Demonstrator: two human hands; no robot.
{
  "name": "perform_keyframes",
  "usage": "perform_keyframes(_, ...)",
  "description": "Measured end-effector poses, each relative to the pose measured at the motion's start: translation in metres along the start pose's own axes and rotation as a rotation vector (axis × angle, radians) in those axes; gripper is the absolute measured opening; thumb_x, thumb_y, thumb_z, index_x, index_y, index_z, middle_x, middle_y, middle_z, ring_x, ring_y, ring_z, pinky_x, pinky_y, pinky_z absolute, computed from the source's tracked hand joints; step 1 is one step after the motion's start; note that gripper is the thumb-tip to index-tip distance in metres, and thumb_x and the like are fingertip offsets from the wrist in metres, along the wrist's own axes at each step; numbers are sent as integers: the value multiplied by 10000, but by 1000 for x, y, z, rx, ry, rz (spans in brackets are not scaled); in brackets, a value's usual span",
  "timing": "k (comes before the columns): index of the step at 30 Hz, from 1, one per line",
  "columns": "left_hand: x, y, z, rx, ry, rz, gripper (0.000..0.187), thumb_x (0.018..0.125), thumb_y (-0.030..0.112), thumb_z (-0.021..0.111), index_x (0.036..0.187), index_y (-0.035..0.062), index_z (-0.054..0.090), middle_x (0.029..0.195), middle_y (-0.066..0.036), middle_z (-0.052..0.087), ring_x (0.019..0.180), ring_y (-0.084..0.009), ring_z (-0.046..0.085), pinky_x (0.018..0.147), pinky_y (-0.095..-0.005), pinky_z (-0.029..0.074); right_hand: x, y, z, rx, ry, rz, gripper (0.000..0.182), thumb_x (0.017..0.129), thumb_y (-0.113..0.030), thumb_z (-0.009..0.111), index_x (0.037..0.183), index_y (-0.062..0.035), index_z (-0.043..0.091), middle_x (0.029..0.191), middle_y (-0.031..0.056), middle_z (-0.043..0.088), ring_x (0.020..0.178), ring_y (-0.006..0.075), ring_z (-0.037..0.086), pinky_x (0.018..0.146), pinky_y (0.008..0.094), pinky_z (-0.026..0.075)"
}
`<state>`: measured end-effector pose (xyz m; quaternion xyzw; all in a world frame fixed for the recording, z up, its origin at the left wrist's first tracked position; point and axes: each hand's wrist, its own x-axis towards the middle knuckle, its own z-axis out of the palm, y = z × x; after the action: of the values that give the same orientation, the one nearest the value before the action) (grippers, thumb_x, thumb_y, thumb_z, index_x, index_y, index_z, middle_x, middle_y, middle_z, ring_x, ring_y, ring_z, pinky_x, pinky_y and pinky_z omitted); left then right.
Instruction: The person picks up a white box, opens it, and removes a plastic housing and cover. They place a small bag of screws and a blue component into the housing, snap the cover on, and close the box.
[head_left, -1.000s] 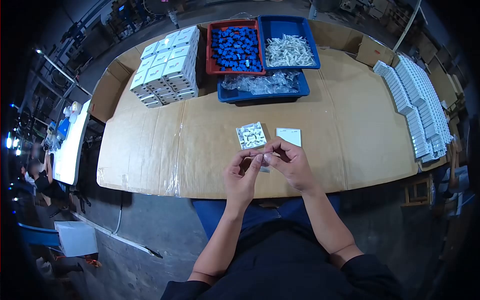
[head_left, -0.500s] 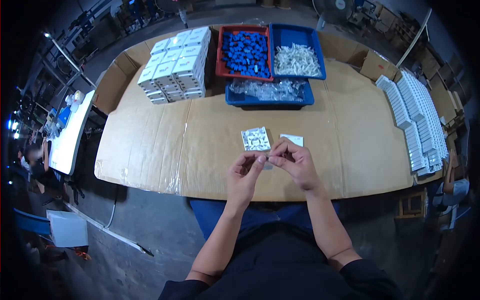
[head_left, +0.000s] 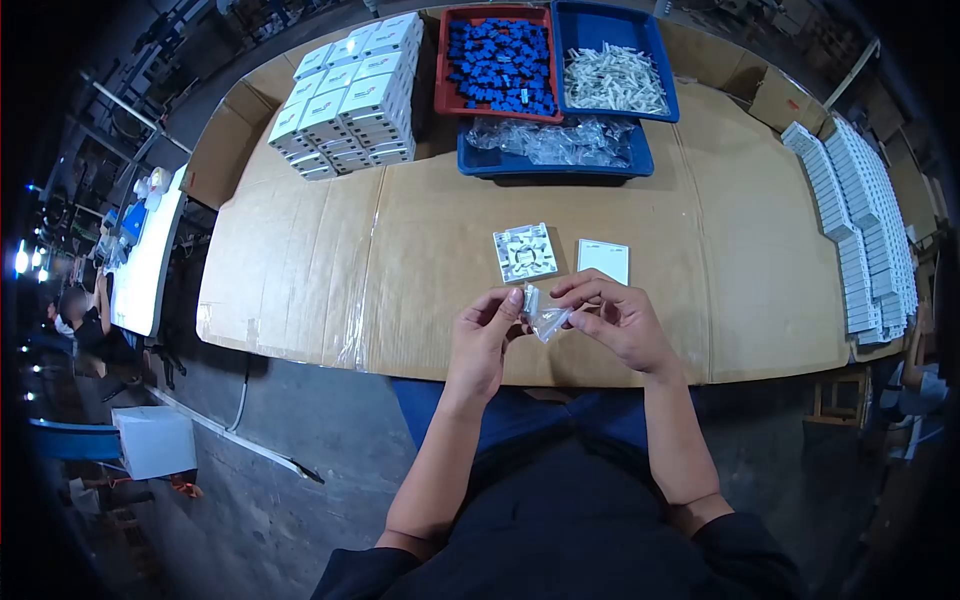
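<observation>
Left hand [head_left: 480,345]: thumb and forefinger pinch a small clear plastic bag [head_left: 549,323].
White moulded square plate [head_left: 525,252]: on the brown cardboard tabletop [head_left: 430,260], beyond the bag.
Bag: between the hands, plainer than half a second ago, when fingertips nearly met.
Right hand [head_left: 622,325]: thumb at bag's edge; cannot tell whether fingers pinch.

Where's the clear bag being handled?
Head view, just right of centre: the bag is between the left hand and right hand, below the patterned white square.

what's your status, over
Left hand pinching small clear plastic bag; right hand at its edge. White square molded part lies beyond. Nothing visibly in the way.
</observation>
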<state>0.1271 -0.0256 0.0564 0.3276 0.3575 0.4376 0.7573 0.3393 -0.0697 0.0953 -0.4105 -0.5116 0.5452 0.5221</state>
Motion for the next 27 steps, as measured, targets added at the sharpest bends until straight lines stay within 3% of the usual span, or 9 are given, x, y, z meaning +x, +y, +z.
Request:
perform_keyframes(2, 3, 2, 8, 137, 23, 96, 209, 1044, 202, 686, 1083, -2, 713, 913, -27, 709, 837, -88, 647, 747, -252, 536, 0, 2, -1, 43, 12, 20, 185, 928, 46, 727, 1108, 5, 711, 1159, 89, 655, 1092, 152, 643, 924, 296, 562)
perform_keyframes(8, 6, -5, 30, 298, 57, 189, 203, 1061, 139, 643, 1171, -30, 667, 989, -53, 710, 899, -97, 663, 823, -271, 566, 1, 27, 4, 95, 110, 68, 228, 933, 21, 747, 1119, -2, 619, 1081, 48, 660, 1045, 112, 640, 877, 272, 572)
perform_keyframes(14, 12, -1, 42, 305, -58, 68, 162, 1038, 62, 629, 1171, -31, 629, 1077, -65, 682, 959, -110, 670, 871, -293, 588, 1, 33, -10, 202, 211, 135, 287, 954, 60, 689, 1217, 4, 589, 1092, 72, 670, 980, 118, 670, 871, 272, 577)
perform_keyframes(20, 28, -19, 35, 466, -45, 123, 205, 1040, 35, 608, 1240, 0, 579, 1017, -69, 678, 942, -129, 685, 840, -304, 588, 3, 32, -19, 153, 231, 135, 383, 971, 44, 673, 1333, -24, 564, 1092, 80, 671, 971, 118, 673, 844, 273, 569)
perform_keyframes(27, 33, -17, 35, 460, -30, 137, 230, 1037, 28, 603, 1265, -4, 588, 1003, -49, 651, 854, -104, 650, 766, -265, 549, 7, 37, -25, 174, 231, 185, 352, 982, 29, 675, 1317, -32, 589, 973, 48, 668, 891, 103, 663, 793, 268, 569)
